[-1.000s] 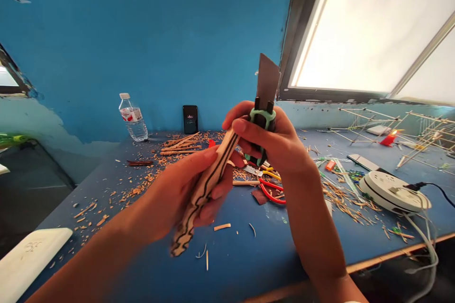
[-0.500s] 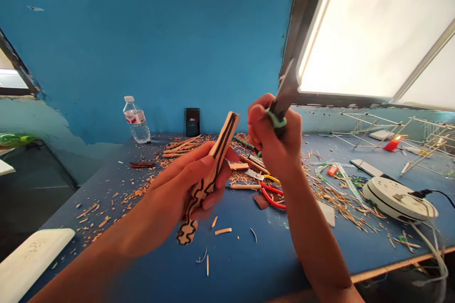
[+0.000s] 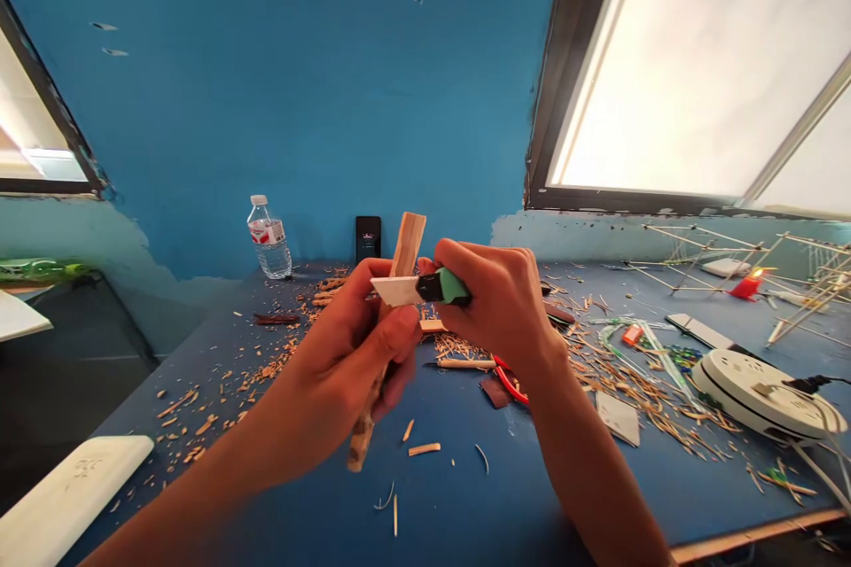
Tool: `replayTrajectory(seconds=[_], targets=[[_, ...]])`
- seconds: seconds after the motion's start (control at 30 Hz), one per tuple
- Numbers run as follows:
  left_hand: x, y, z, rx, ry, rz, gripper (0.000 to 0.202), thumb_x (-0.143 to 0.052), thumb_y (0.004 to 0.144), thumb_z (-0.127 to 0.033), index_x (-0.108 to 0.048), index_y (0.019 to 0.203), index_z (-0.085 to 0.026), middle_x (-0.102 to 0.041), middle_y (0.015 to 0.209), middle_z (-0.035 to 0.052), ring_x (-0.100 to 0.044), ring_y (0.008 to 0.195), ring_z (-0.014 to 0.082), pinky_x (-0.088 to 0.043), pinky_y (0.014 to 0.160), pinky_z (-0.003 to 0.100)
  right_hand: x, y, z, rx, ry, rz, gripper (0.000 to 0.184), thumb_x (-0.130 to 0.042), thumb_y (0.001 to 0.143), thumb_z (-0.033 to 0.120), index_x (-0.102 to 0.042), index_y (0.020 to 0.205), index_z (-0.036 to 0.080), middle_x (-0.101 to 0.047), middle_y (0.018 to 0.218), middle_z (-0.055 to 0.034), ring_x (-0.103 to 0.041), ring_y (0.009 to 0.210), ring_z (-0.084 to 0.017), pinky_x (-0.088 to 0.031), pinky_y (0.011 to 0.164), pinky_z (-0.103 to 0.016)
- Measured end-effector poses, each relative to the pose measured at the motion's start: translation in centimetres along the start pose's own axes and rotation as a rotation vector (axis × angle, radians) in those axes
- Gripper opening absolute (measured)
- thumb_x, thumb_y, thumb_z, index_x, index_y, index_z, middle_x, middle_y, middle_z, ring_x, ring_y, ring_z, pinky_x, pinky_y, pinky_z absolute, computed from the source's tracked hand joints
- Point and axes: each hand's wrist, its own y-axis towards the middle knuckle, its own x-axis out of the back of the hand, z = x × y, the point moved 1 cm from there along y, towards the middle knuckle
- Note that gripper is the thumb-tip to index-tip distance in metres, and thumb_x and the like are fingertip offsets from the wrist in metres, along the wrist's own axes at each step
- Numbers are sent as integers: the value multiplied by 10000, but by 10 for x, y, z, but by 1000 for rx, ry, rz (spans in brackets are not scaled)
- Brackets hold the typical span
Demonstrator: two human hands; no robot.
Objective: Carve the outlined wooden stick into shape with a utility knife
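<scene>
My left hand (image 3: 346, 363) is closed around a flat wooden strip (image 3: 406, 246), held nearly upright above the blue table (image 3: 279, 496). Its top end sticks out above my fingers and its lower end shows below my palm. My right hand (image 3: 502, 306) grips a utility knife with a green and black handle (image 3: 442, 286). The pale blade (image 3: 396, 291) points left and lies across the strip, right by my left thumb.
Wood shavings and sticks litter the table. Red-handled pliers (image 3: 509, 376), a water bottle (image 3: 269, 237), a dark phone (image 3: 368, 238) against the wall, a white round device (image 3: 758, 381) with cables, a stick framework (image 3: 784, 261) and a white slab (image 3: 66, 496) at left.
My right hand swung the knife from pointing up to pointing left, bringing the blade onto the strip. My left hand turned the strip more upright, so its marked face no longer shows.
</scene>
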Motion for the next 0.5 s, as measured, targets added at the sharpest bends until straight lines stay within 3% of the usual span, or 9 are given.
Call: replayTrajectory(seconds=[0.17,0.23,0.3,0.4,0.5], targets=[[-1,8,9,78,113,-112,198,-500,1081,-475,-448,1157,-300,-464,551,-124,-377,401,52,-363,372,102,-16,2,4,-143,-48,71,48,-637,759,219,-597,767,243,-553,642,56,-290,596,-124,-208,595,-315],[-5,12,16,110,73,-158,194,-484,1082,-470,-427,1116,-288,-428,542,-130,-336,418,52,-328,367,82,-28,13,-5,-251,-83,81,20,-655,788,229,-639,792,241,-601,670,22,-379,600,-131,-243,608,-319],[-11,15,22,141,25,-155,224,-520,1065,-470,-412,1089,-276,-402,545,-138,-306,419,45,-313,363,75,-39,33,-30,-395,-119,78,75,-630,887,262,-685,855,223,-634,715,-29,-484,641,-159,-311,632,-325],[-18,17,24,176,-29,-65,301,-608,1018,-493,-432,1085,-257,-416,530,-140,-286,386,35,-330,346,98,-48,65,-87,-628,-132,81,185,-590,1019,315,-706,995,173,-692,919,-80,-619,793,-187,-489,733,-347],[-15,19,14,125,-112,-59,316,-668,978,-479,-475,1072,-247,-506,647,-95,-408,437,57,-411,347,134,-48,79,-135,-697,-60,139,277,-651,1027,424,-682,1155,181,-698,1137,-65,-678,945,-189,-586,849,-388]])
